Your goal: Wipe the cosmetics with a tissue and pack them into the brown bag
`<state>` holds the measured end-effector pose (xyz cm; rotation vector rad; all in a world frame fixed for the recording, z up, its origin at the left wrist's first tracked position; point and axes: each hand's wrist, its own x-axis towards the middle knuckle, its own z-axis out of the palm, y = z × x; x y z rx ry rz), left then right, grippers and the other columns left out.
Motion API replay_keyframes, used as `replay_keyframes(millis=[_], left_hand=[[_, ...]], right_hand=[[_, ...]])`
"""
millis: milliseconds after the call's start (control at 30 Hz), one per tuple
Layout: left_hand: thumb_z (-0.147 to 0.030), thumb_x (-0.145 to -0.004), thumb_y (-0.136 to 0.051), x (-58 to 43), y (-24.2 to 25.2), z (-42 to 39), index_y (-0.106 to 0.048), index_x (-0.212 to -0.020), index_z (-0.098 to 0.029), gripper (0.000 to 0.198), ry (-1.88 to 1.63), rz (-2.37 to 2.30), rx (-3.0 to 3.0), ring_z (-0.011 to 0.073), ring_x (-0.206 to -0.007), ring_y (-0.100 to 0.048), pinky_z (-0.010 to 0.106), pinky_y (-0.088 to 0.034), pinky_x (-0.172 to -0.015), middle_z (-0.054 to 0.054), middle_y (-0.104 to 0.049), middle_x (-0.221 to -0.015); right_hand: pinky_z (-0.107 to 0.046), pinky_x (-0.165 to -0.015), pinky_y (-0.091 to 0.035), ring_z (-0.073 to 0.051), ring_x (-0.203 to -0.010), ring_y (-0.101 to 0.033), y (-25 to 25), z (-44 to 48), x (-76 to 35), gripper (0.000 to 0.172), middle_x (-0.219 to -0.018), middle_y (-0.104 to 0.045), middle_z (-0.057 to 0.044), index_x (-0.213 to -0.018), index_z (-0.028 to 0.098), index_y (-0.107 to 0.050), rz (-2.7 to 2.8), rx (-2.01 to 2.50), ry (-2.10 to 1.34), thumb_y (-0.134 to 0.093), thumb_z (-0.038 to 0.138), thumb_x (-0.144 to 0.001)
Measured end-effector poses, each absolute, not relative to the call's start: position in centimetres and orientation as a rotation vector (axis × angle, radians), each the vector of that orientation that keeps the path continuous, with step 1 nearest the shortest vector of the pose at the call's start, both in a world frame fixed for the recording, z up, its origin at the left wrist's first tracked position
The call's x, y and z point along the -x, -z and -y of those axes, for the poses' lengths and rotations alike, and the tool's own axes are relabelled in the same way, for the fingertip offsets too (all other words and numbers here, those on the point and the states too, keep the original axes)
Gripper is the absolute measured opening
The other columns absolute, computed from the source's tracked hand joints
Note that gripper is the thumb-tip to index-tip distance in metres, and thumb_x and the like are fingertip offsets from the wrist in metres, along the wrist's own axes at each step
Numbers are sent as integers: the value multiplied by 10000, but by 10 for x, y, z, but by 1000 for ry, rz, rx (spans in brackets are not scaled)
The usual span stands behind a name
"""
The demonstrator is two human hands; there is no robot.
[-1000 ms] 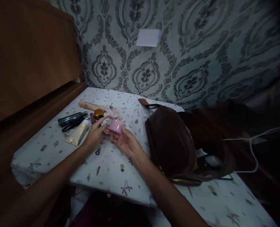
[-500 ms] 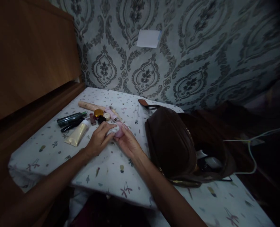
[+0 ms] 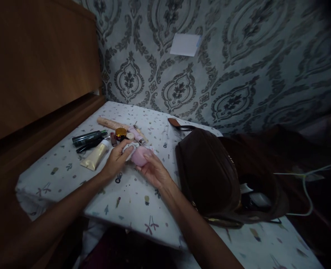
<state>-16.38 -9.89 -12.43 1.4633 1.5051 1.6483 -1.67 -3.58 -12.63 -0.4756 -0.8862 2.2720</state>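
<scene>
My right hand (image 3: 155, 171) is closed round a smooth, rounded pink object (image 3: 140, 157) whose exact kind I cannot make out. Against its left side, my left hand (image 3: 116, 158) pinches a crumpled white wipe (image 3: 130, 146). Just beyond the fingers lie a gold-lidded jar (image 3: 121, 133), a pale pink tube (image 3: 136, 134) and a long peach tube (image 3: 111, 123). Left of my left hand are a cream tube with a white cap (image 3: 95, 157), a dark green bottle (image 3: 87, 138) and a slim black item (image 3: 86, 146).
A brown bag (image 3: 206, 170) sits right of my hands, its opening showing several things inside. A wooden cabinet (image 3: 42, 63) borders the patterned cloth (image 3: 67, 186) on the left. Patterned wall stands behind, with a white paper (image 3: 184, 45) on it. A pale cable (image 3: 308, 194) hangs at far right.
The pink object has turned in my right hand, and more of its rounded surface shows. The wipe has shifted to its left side. The whole view has moved slightly.
</scene>
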Motion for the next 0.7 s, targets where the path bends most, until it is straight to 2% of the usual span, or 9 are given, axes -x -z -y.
replay_keyframes(millis=[100,233,367,600,700], left_hand=[[-397,-965,-515,163,123,100,-627,-1084,-202,255,-1664,-1516,-1533,183,-875,-610,284,-487,-789,20,-670,-986],[-371,-974,-502,161,121,102,-620,-1104,-184,256,-1619,-1547,-1731,208,-976,-612,318,-472,-884,52,-664,-1042],[-373,-981,-494,162,122,103,-616,-1127,-185,267,-1597,-1550,-1818,222,-1025,-602,331,-460,-916,71,-655,-1083],[-415,-990,-464,165,120,104,-592,-1140,-185,303,-1613,-1564,-1635,203,-915,-605,321,-466,-845,48,-662,-1030],[-424,-991,-463,165,120,104,-602,-1132,-179,315,-1582,-1539,-1638,198,-897,-604,311,-464,-824,48,-672,-1018]], right_hand=[[-206,-537,-515,-145,-779,-647,128,34,18,378,-991,-714,25,-979,269,-638,782,454,-2251,-846,226,-667],[-196,-586,-530,-123,-776,-649,129,30,18,396,-1002,-733,10,-1057,248,-665,722,440,-2212,-826,193,-700],[-189,-551,-509,-125,-766,-649,130,28,19,318,-980,-741,-7,-983,208,-672,670,459,-2244,-819,170,-704],[-170,-469,-465,-115,-696,-632,126,32,18,221,-869,-733,18,-914,203,-684,626,532,-2293,-805,183,-731],[-172,-456,-468,-111,-661,-624,126,32,17,247,-853,-733,20,-929,202,-700,640,585,-2322,-824,235,-719]])
